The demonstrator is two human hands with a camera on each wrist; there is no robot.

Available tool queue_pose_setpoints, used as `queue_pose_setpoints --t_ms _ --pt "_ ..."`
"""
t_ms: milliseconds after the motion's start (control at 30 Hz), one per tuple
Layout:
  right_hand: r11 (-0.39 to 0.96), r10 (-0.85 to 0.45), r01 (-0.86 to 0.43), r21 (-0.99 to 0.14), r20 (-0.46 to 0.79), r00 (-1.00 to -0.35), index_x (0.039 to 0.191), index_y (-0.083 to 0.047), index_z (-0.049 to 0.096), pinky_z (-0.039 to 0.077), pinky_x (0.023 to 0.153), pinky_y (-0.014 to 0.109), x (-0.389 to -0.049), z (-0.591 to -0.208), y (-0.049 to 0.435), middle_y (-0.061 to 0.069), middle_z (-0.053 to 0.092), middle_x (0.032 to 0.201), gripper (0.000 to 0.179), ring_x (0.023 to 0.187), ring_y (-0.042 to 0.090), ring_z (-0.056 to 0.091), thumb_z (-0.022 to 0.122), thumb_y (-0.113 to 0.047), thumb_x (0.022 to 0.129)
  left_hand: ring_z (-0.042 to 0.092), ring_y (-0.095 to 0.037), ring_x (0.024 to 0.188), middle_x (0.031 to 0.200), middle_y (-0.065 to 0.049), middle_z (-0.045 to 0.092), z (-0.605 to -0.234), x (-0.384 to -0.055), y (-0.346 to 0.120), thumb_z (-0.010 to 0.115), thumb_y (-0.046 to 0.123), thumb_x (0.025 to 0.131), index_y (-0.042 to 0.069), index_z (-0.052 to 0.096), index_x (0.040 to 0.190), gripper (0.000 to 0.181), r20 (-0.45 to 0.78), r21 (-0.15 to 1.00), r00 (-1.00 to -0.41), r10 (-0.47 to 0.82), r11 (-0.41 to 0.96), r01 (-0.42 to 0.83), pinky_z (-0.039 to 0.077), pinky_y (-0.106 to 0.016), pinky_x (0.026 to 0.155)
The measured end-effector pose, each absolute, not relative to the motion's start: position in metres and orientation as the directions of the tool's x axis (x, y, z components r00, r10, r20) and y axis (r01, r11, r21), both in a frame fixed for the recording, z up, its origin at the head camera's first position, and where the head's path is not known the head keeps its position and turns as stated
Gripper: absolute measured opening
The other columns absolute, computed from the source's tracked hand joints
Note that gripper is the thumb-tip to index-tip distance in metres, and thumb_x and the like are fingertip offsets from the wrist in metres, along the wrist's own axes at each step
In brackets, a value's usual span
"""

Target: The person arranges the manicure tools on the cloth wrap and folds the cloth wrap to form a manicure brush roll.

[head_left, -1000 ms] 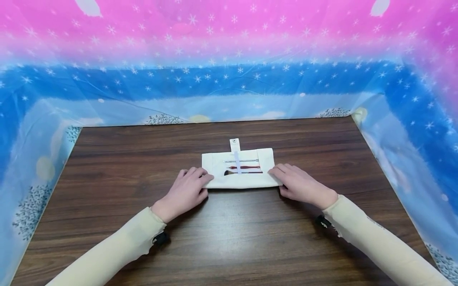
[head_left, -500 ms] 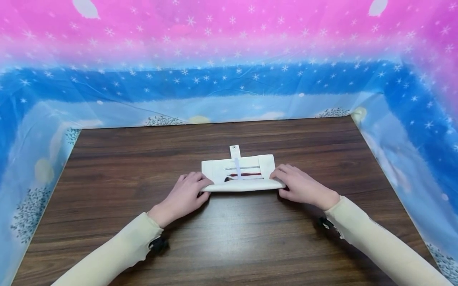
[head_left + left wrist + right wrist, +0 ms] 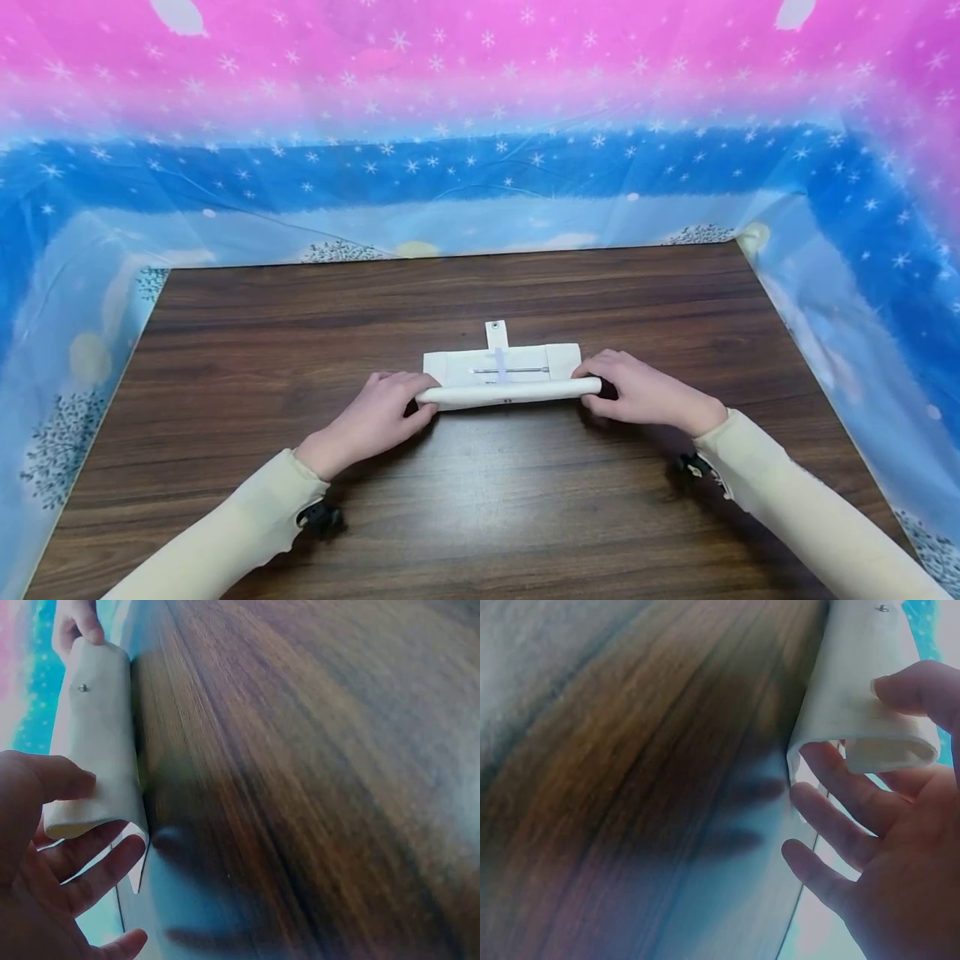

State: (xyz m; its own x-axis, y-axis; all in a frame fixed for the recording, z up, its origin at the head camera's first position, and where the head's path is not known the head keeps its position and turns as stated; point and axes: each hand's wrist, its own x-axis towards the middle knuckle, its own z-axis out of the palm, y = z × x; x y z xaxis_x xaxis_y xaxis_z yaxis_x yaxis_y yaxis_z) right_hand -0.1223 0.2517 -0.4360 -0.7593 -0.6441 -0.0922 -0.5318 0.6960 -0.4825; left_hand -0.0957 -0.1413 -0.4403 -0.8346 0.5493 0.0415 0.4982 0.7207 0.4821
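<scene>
A white fabric tool roll (image 3: pixel 517 393) lies on the table, its near edge rolled into a thick tube. My left hand (image 3: pixel 375 412) pinches the left end of that tube, thumb in front and fingers behind or inside. At the right end my right hand (image 3: pixel 645 392) grips it the same way. A thin silvery tool (image 3: pixel 517 370) shows in the flat part under a pale band, while the other tools are hidden by the fold. A strap (image 3: pixel 496 335) with a metal snap points away at the back. In the left wrist view, a metal stud (image 3: pixel 83 688) sits on the roll's outer face.
The dark wood-grain table (image 3: pixel 300 325) extends around the roll on every side. A pink and blue snowflake-patterned cloth (image 3: pixel 480 167) hangs behind it and along both sides.
Both hands have rolled the near edge over away from me, covering the red-handled tool and the brush. The flat part has become narrower, and the strap has shifted closer to me.
</scene>
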Motion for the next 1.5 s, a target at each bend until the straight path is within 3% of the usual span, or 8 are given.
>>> queue_pose_setpoints --t_ms 233,367,500,667,833,1133,1333,1500 --pt "0.712 -0.605 -0.472 -0.521 -0.113 -0.788 0.113 -0.021 0.062 0.043 0.084 0.044 -0.127 -0.435 0.253 -0.008 0.061 0.101 0.014 0.095 0.02 0.054 0.067 -0.025 0.1 0.061 -0.013 0.074 0.093 0.001 0.072 -0.442 -0.101 -0.141 0.068 0.016 0.098 0.011 0.067 0.111 0.014 0.095 0.498 -0.853 0.514 0.717 0.487 0.047 -0.05 0.081" --pt "0.699 -0.617 -0.477 -0.533 -0.111 -0.779 0.115 -0.019 0.066 0.043 0.084 0.043 -0.13 -0.438 0.253 -0.006 0.063 0.105 0.015 0.096 0.018 0.053 0.065 -0.027 0.103 0.048 -0.009 0.059 0.084 0.002 0.068 -0.441 -0.103 -0.14 0.067 0.015 0.098 0.009 0.066 0.109 0.013 0.119 0.524 -0.86 0.496 0.705 0.479 0.045 -0.036 0.066" --pt "0.693 -0.612 -0.47 -0.546 -0.103 -0.784 0.115 -0.016 0.067 0.044 0.087 0.045 -0.134 -0.439 0.251 -0.004 0.065 0.108 0.018 0.101 0.02 0.054 0.064 -0.029 0.103 0.045 -0.008 0.057 0.074 0.005 0.059 -0.439 -0.105 -0.137 0.066 0.015 0.1 0.008 0.065 0.107 0.01 0.107 0.551 -0.881 0.46 0.71 0.438 0.041 -0.029 0.056" --pt "0.724 -0.547 -0.398 -0.563 -0.117 -0.829 0.12 -0.013 0.063 0.046 0.088 0.045 -0.139 -0.439 0.251 -0.001 0.065 0.103 0.025 0.1 0.021 0.057 0.065 -0.032 0.104 0.047 -0.012 0.059 0.073 0.004 0.055 -0.438 -0.107 -0.135 0.061 0.015 0.103 0.007 0.063 0.109 0.011 0.063 0.56 -0.901 0.428 0.732 0.387 0.042 -0.032 0.059" --pt "0.715 -0.509 -0.335 -0.613 -0.128 -0.851 0.121 -0.011 0.057 0.046 0.083 0.041 -0.142 -0.439 0.248 -0.003 0.066 0.089 0.027 0.083 0.016 0.062 0.066 -0.028 0.103 0.048 -0.016 0.061 0.076 0.0 0.056 -0.437 -0.11 -0.131 0.058 0.017 0.105 0.003 0.061 0.118 0.019 0.018 0.57 -0.919 0.395 0.751 0.334 0.043 -0.035 0.061" --pt "0.777 -0.48 -0.376 -0.504 -0.089 -0.873 0.129 -0.007 0.065 0.047 0.086 0.046 -0.144 -0.445 0.248 0.003 0.069 0.106 0.034 0.105 0.027 0.06 0.066 -0.031 0.104 0.049 -0.017 0.063 0.081 -0.002 0.057 -0.436 -0.114 -0.124 0.055 0.016 0.106 0.005 0.059 0.118 0.018 0.017 0.576 -0.942 0.336 0.766 0.284 0.041 -0.035 0.06" --pt "0.786 -0.465 -0.369 -0.496 -0.082 -0.881 0.134 -0.004 0.062 0.046 0.078 0.041 -0.145 -0.445 0.245 0.0 0.065 0.094 0.04 0.092 0.023 0.057 0.067 -0.028 0.103 0.051 -0.019 0.067 0.087 -0.004 0.061 -0.436 -0.116 -0.121 0.054 0.015 0.106 0.006 0.057 0.114 0.012 0.02 0.557 -0.948 0.316 0.784 0.273 0.04 -0.037 0.062" --pt "0.793 -0.45 -0.361 -0.491 -0.072 -0.89 0.137 -0.006 0.058 0.047 0.078 0.042 -0.147 -0.446 0.243 0.001 0.067 0.097 0.041 0.093 0.023 0.058 0.067 -0.029 0.104 0.061 -0.027 0.08 0.103 -0.014 0.067 -0.438 -0.119 -0.119 0.055 0.015 0.106 0.004 0.056 0.123 0.02 0.021 0.537 -0.955 0.295 0.802 0.26 0.048 -0.049 0.07"
